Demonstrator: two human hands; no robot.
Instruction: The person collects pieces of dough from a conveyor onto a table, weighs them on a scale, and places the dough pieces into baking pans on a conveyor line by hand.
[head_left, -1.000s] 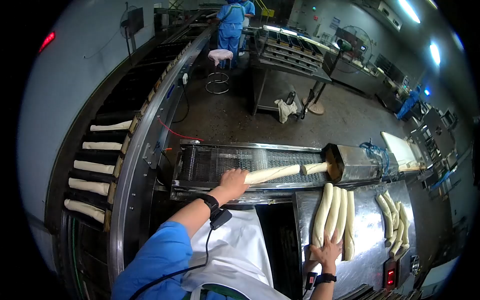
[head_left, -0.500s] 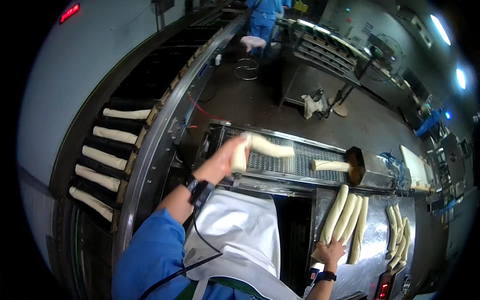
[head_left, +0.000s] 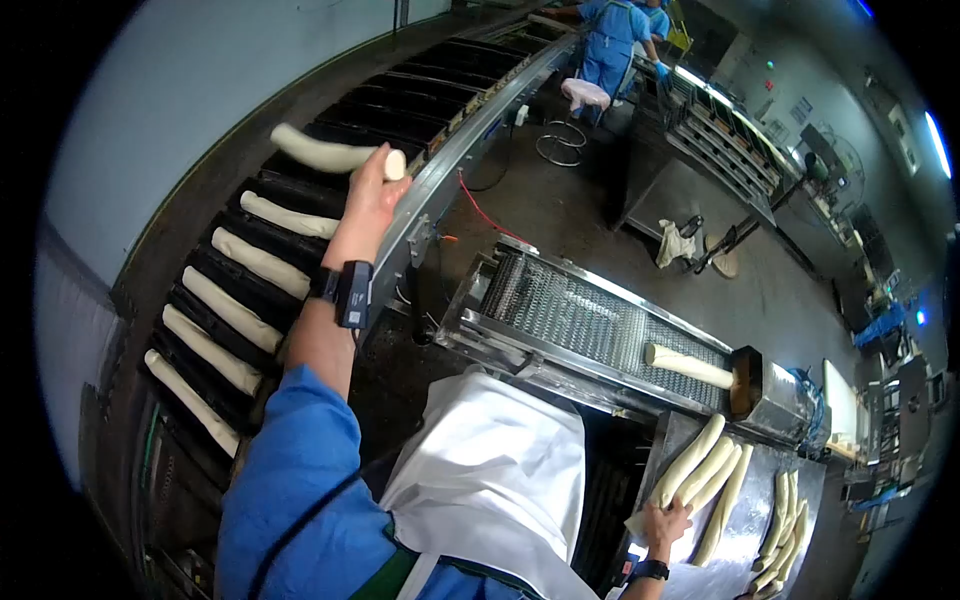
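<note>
A pale dough roll (head_left: 325, 152) is gripped in my left hand (head_left: 372, 195), held over the dark tray row on the left with one cut-looking end towards me. Below it, several dough rolls (head_left: 262, 262) lie one to a dark trough (head_left: 290, 195). My right hand (head_left: 665, 522) is closed over the lower ends of several dough rolls (head_left: 708, 470) lying side by side on the steel table (head_left: 745, 510); which of them its fingers grip is partly hidden. More thin dough rolls (head_left: 783, 525) are bunched at the table's right.
A wire-mesh conveyor (head_left: 560, 300) crosses in front of me, carrying one dough roll (head_left: 690, 366) beside a metal housing (head_left: 770, 390). The tray line's metal rail (head_left: 450, 165) runs away from me. Two people in blue (head_left: 612, 45) stand at the back near racked trays (head_left: 720, 150).
My left hand has carried the dough roll from over the mesh conveyor left and forward to above the trays. My right hand stays on the table's rolls. The view has shifted left.
</note>
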